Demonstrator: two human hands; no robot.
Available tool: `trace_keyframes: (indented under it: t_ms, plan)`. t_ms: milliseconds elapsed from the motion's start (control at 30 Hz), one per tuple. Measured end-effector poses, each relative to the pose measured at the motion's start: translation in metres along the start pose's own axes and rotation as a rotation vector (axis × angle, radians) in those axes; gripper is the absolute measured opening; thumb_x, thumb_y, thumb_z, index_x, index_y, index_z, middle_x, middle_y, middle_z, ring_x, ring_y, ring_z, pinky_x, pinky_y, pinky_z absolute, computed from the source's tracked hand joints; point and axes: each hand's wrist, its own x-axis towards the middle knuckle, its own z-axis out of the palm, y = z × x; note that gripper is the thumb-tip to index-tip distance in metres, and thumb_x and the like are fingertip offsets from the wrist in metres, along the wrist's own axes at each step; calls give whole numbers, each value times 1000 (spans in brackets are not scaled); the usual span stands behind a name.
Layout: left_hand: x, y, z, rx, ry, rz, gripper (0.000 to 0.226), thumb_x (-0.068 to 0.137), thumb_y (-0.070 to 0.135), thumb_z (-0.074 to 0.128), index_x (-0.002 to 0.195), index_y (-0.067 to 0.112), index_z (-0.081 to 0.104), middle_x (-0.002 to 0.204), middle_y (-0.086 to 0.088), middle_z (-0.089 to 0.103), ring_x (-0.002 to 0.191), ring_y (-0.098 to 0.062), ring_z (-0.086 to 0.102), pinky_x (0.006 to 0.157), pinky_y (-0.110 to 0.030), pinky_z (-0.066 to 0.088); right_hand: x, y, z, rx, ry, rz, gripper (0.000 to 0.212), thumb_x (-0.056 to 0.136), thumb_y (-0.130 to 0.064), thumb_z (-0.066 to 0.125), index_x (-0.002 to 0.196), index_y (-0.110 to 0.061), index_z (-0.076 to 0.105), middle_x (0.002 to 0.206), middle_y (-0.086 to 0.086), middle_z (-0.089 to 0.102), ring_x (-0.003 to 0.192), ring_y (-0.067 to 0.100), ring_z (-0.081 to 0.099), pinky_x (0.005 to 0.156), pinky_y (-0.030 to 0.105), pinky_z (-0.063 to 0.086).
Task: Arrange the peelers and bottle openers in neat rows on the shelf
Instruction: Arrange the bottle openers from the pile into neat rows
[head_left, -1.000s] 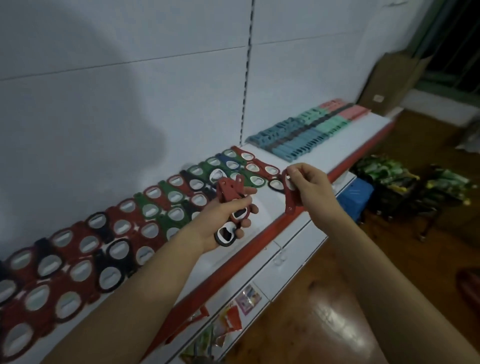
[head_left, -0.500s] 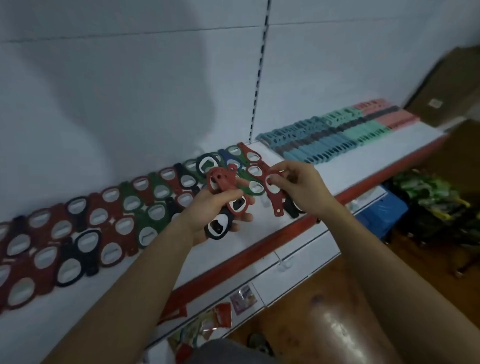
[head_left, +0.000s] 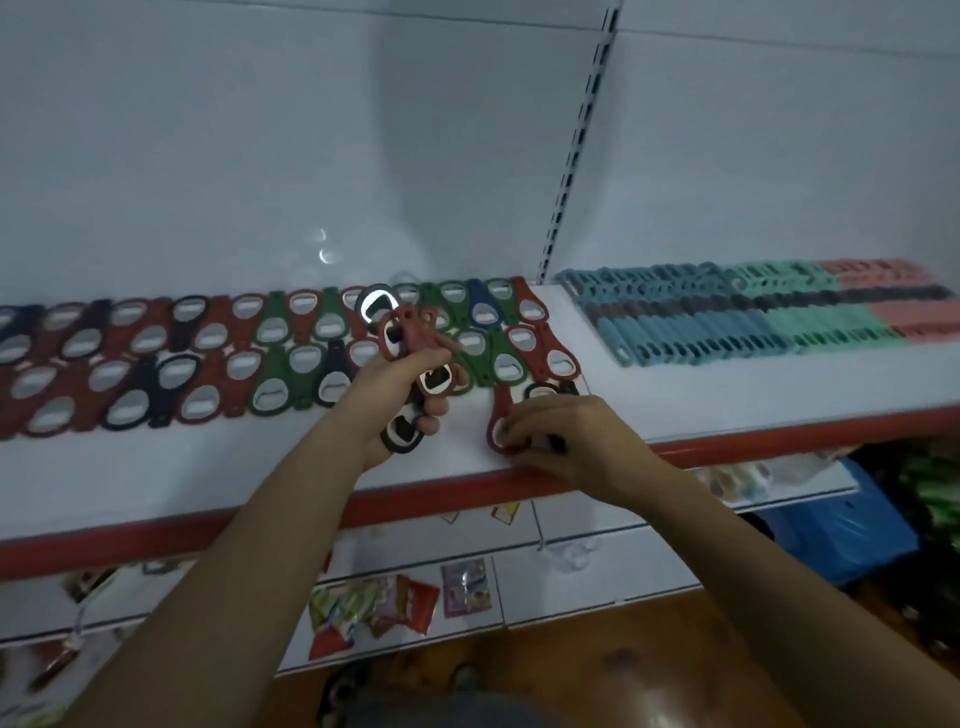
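Fingers (head_left: 519, 432) of the right hand (head_left: 571, 441) pinch the head of one red opener (head_left: 500, 410), which lies flat on the shelf (head_left: 727, 405) at centre frame, near the front lip. Half a second ago it hung in the air. The left hand (head_left: 387, 395) grips a bundle of openers (head_left: 415, 338), at least four. Rows of openers (head_left: 208, 353) fill the left; peelers (head_left: 727, 322) lie at right.

Left hand (head_left: 387, 402) gripping bunch (head_left: 415, 335), right hand (head_left: 576, 441) pinching opener (head_left: 502, 404)
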Motion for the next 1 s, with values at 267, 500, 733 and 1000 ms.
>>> trace_keyframes:
  t_ms: [267, 500, 733, 1000]
  plan:
    - [-7, -6, 18, 30, 34, 11, 10, 100, 17, 59, 104, 13, 67, 94, -15, 68, 53, -14, 46, 44, -23, 34, 8, 18, 2, -199, -3, -80, 22, 95, -35, 67, 114, -26, 75, 120, -6, 66, 114, 18, 57, 89, 41, 47]
    - [-3, -3, 24, 45, 20, -1, 18, 101, 18, 59, 115, 12, 67, 92, -13, 65, 54, -14, 45, 45, -22, 33, 1, 28, -10, -212, -81, -56, 23, 95, -33, 64, 116, -33, 73, 125, -13, 63, 125, 15, 49, 90, 41, 41]
    - [-5, -3, 30, 136, -68, -46, 15, 101, 14, 55, 109, 10, 67, 95, -14, 69, 55, -15, 46, 49, -25, 31, 8, 27, -18, 48, 91, 70, 17, 97, -19, 63, 109, -23, 74, 108, -14, 67, 102, 3, 57, 86, 23, 45]
    - [-9, 11, 39, 481, -256, -168, 18, 99, 14, 62, 112, 3, 63, 102, -19, 73, 56, -17, 50, 50, -26, 36, 69, 0, -40, 575, 221, 293, 22, 103, -26, 57, 117, -14, 70, 101, 5, 72, 94, 20, 69, 84, 34, 57]
